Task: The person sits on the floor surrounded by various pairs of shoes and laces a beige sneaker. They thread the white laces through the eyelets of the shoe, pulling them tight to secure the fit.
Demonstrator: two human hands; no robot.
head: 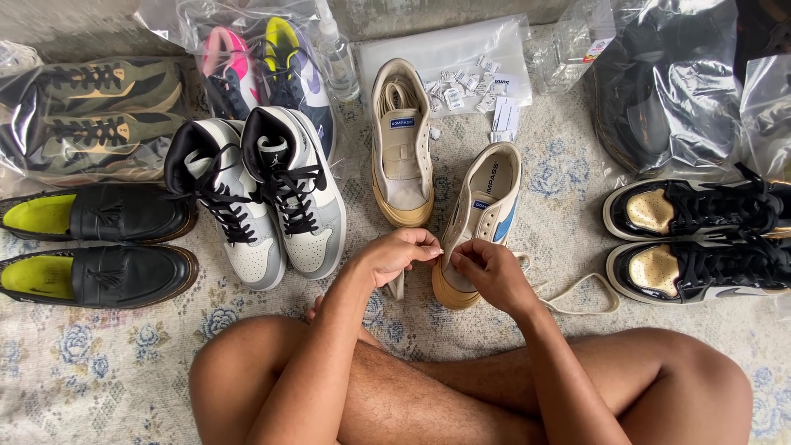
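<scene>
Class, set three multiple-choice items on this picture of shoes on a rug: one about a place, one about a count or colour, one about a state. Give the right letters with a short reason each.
1. Where do the black loafers lie?
A. at the left edge of the rug
B. right of the black and gold sneakers
C. inside a plastic bag

2. How many grey and white high-tops stand side by side?
A. one
B. two
C. four

3. What is the state of the cream sneaker at the hands?
A. sealed in a bag
B. lying upside down
C. upright, with a loose lace trailing on the rug

Answers:
1 A, the pair lies far left, unbagged.
2 B, two stand together.
3 C, the left hand and right hand pinch at its toe end, and the lace loops off to the right.
</scene>
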